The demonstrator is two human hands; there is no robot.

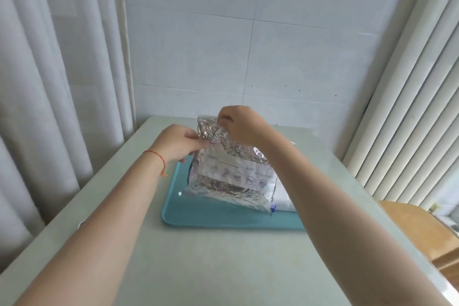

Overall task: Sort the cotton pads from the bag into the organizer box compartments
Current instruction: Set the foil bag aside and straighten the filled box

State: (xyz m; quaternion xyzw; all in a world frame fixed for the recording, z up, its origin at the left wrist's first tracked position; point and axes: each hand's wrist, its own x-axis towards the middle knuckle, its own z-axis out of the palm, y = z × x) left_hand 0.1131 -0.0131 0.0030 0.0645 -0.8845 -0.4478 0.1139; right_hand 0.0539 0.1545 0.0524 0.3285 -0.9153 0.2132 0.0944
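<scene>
step in hand looks like bag opening: your left hand (180, 143) and right hand (239, 123) both pinch the bag (231, 176) top, held over the tray (198, 216) at 12 o'clock; next, part the seal.

a teal tray (198, 216) lies on the pale table (223, 268), with curtains (49, 82) to the left.

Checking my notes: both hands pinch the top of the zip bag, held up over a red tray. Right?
Not quite: the tray is teal, not red, as the head view shows. The left hand and right hand do both pinch the top of the zip bag.
</scene>
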